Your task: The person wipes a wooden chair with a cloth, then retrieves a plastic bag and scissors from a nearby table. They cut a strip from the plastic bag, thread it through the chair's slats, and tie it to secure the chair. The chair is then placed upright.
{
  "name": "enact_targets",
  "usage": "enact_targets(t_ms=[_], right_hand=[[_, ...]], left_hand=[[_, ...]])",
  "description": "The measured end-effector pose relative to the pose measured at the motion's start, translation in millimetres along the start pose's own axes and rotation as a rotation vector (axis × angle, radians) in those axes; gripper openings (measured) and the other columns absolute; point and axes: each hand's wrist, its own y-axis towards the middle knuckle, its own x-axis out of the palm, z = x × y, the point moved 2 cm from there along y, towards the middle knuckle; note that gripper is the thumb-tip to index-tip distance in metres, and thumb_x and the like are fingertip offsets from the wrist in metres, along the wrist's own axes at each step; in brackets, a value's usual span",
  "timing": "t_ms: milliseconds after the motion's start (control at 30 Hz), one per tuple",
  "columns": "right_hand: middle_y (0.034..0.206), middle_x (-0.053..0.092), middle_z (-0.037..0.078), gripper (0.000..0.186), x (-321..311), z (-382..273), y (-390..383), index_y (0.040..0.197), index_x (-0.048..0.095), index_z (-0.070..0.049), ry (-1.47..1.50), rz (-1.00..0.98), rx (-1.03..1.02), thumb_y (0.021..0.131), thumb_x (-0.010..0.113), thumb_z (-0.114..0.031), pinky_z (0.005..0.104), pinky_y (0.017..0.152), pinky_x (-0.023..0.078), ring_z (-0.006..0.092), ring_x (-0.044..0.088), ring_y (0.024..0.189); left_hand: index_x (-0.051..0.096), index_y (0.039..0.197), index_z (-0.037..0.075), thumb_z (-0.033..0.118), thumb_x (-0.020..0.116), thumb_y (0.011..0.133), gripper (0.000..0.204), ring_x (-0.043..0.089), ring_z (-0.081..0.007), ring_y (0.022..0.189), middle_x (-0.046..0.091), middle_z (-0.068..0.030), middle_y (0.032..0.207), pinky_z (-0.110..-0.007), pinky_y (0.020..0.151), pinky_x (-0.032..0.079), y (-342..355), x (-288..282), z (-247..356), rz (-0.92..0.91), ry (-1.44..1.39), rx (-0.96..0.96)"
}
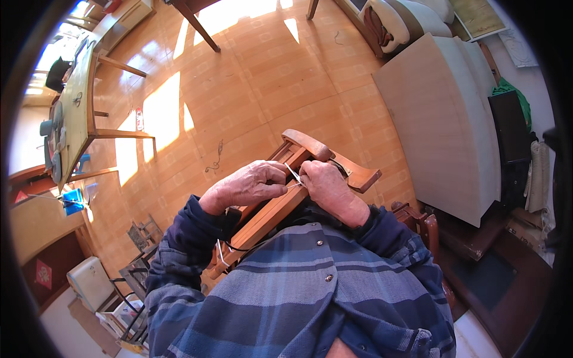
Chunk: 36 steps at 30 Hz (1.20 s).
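The person wears a soft blue plaid flannel shirt (pixel 310 286) with broad bands of slate blue, navy and paler grey-blue crossing the chest and shoulders. 2 small round metal snap buttons (pixel 327 277) run down its front placket. Both sleeves are long, ending in dark navy ribbed cuffs (pixel 197 215) at the wrists. The bare left hand (pixel 248 185) and right hand (pixel 328 188) carry no rings or gloves.

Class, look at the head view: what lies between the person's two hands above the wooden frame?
A thin white strip, pinched between the left hand and right hand, over the wooden frame. Head view.
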Motion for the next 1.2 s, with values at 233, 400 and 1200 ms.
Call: enact_targets(t_ms=[233, 400, 1200], right_hand=[[0.086, 0.07, 0.024, 0.016, 2.5, 6.1, 2.7, 0.096, 0.059, -0.001, 0.418, -0.155, 0.282, 0.101, 0.059, -0.015, 0.0499, 0.076, 0.054, 0.0422, 0.07, 0.086], [0.083, 0.068, 0.022, 0.012, 6.2, 4.8, -2.2, 0.096, 0.058, -0.001, 0.264, 0.055, 0.034, 0.101, 0.059, -0.012, 0.0474, 0.069, 0.055, 0.041, 0.07, 0.08], [0.082, 0.071, 0.024, 0.03, -14.9, 5.2, 7.8, 0.094, 0.07, 0.006, 0.302, -0.362, 0.124, 0.099, 0.061, -0.022, 0.0461, 0.075, 0.056, 0.0389, 0.072, 0.079]], left_hand=[[0.052, 0.077, -0.004, 0.015, 0.066, 0.094, 0.029, 0.047, -0.0187, 0.076, 0.041, -0.0069, 0.08, -0.036, 0.073, 0.041, 13.9, 6.4, 14.1, -0.025, -0.275, -0.024], [0.055, 0.078, -0.003, 0.017, 0.065, 0.094, 0.028, 0.047, -0.0169, 0.073, 0.044, -0.0061, 0.077, -0.036, 0.07, 0.041, 12.1, -1.5, 4.2, 0.017, -0.314, -0.119], [0.068, 0.101, 0.005, 0.027, 0.053, 0.108, 0.028, 0.056, -0.0072, 0.077, 0.063, 0.0019, 0.084, -0.026, 0.071, 0.048, 50.8, 17.4, -65.0, 0.412, -0.826, -0.157]])
